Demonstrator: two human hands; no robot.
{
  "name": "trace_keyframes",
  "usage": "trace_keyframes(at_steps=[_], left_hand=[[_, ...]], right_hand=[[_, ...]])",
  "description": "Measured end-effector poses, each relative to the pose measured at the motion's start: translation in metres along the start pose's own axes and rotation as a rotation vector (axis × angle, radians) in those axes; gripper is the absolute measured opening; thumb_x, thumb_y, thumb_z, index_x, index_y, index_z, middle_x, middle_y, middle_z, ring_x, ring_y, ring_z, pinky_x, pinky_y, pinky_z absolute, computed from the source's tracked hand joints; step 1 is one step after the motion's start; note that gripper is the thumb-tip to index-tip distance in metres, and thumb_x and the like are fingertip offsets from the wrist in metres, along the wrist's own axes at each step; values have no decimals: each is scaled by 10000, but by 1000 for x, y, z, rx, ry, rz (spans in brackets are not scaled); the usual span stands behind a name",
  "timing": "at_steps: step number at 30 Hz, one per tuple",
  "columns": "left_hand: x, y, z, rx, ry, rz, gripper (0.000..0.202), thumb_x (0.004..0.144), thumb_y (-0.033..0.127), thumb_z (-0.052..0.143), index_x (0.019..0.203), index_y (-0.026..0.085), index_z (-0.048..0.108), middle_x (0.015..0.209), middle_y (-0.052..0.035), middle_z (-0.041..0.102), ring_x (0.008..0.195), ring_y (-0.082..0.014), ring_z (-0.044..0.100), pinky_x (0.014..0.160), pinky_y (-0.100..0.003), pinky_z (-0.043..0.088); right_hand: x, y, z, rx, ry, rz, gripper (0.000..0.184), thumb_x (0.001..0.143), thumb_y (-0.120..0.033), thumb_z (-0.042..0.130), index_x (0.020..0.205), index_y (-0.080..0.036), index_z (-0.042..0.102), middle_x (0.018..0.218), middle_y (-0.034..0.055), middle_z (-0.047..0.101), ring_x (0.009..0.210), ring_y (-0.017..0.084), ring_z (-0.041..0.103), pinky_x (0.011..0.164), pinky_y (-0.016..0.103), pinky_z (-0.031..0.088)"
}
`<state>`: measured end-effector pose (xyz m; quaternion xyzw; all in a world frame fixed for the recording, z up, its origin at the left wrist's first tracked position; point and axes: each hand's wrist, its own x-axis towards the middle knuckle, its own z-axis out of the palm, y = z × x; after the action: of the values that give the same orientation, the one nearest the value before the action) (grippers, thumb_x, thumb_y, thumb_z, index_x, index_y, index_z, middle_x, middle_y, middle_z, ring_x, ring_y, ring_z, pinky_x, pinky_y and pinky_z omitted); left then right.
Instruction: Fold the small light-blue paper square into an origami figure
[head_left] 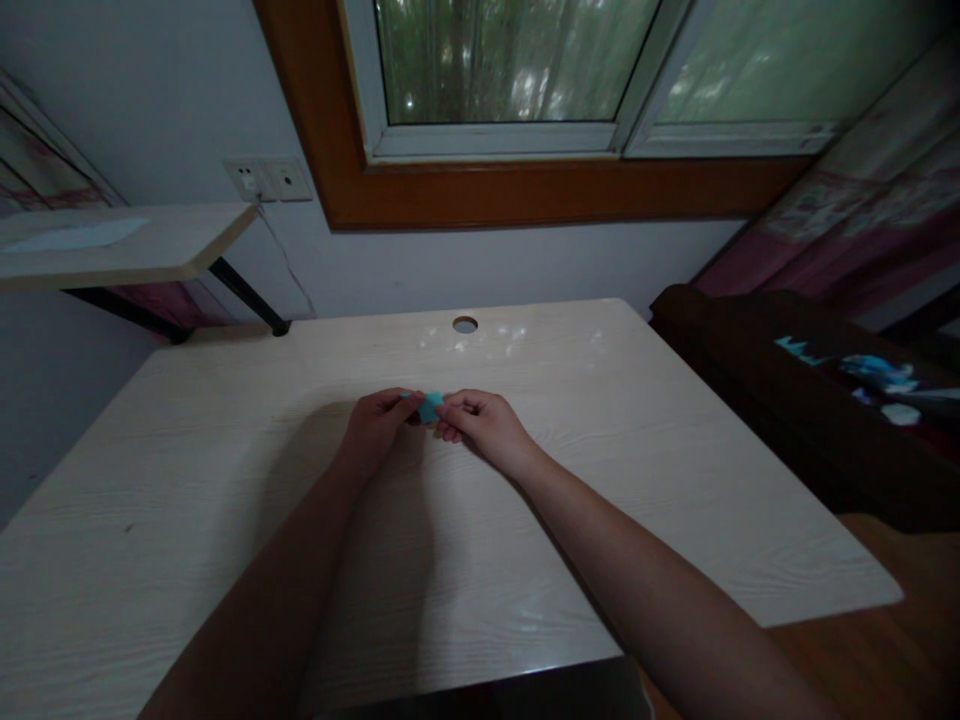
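A small turquoise piece, looking like folded paper [430,407], is held between my two hands above the middle of the desk. My left hand [381,418] pinches its left side, thumb on top. On the other side, my right hand [484,420] grips its right edge between thumb and fingers, with the remaining fingers curled below. Most of the piece's underside and both its ends are hidden by my fingers. Its exact shape is too small to make out.
The pale wooden desk [637,480] has a round cable hole [465,325] near its back edge. A raised shelf [127,255] on black legs stands at the left. A dark object [510,695] lies at the front edge. On the right, dark furniture [750,400] holds blue items.
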<state>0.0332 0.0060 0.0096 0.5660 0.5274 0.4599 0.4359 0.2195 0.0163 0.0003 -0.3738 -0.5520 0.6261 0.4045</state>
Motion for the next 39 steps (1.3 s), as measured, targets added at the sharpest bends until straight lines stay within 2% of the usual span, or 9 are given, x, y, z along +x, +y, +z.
trace_keyframes(at_steps=[12, 18, 26, 32, 39], left_hand=[[0, -6, 2, -183, 17, -56, 275, 790, 428, 687, 749, 161, 736, 710, -37, 721, 665, -164, 655, 697, -285, 536], [1, -5, 0, -144, -27, -56, 322, 809, 464, 671, 763, 153, 739, 706, -41, 717, 685, -169, 660, 721, -288, 539], [2, -1, -2, -111, -72, -43, 372, 755, 429, 742, 1036, 185, 743, 902, -58, 749, 754, -170, 670, 735, -293, 552], [2, -4, -4, -298, -34, 21, 334, 781, 396, 719, 1035, 179, 722, 885, -61, 730, 744, -156, 666, 712, -283, 540], [1, -2, -5, -371, 8, 69, 259, 812, 392, 685, 923, 165, 740, 788, -50, 672, 744, -151, 638, 667, -263, 520]], right_hand=[[1, -1, 0, 44, -11, 21, 321, 751, -470, 736, 754, -157, 663, 661, 34, 691, 544, 109, 586, 547, 246, 460], [2, 1, -2, 70, -9, 25, 299, 760, -436, 737, 756, -146, 666, 652, 32, 685, 540, 106, 584, 553, 246, 455], [2, 1, -4, 119, 25, 46, 292, 730, -421, 765, 745, -146, 668, 656, 40, 700, 542, 112, 597, 542, 246, 460], [3, 2, -5, 136, 44, 38, 280, 728, -414, 765, 747, -150, 673, 652, 33, 698, 531, 111, 595, 540, 248, 467], [3, 2, -5, 142, 49, 40, 286, 722, -412, 772, 738, -146, 669, 651, 31, 691, 527, 107, 586, 539, 246, 459]])
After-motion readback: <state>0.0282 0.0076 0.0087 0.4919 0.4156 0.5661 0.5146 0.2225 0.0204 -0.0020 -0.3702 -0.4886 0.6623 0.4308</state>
